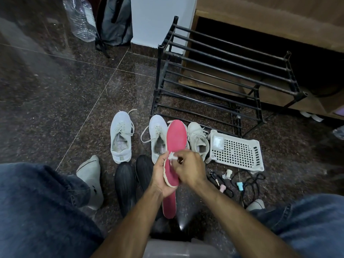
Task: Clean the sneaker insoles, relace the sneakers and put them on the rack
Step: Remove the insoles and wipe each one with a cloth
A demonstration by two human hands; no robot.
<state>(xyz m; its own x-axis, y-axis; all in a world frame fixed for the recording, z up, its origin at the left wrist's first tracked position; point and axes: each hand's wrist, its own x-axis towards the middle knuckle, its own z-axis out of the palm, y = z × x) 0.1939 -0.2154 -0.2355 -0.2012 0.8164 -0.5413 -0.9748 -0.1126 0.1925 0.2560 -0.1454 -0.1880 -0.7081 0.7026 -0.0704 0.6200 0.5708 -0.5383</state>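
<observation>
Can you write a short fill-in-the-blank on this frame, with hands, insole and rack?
1. The left hand holds a ____ insole from below.
2. The right hand pinches a small white ____ against the insole.
3. The black shoe rack holds ____ sneakers.
4. The white plastic basket lies to the ____ of the white sneakers.

Missing words: pink; wipe; no; right

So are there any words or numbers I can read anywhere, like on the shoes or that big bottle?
None can be read.
Plastic bottle: its label is there, but the print is too blurred.
White sneakers: no brand or number shows.
Pink insole: plain, no print visible.
White basket: no writing visible.
</observation>
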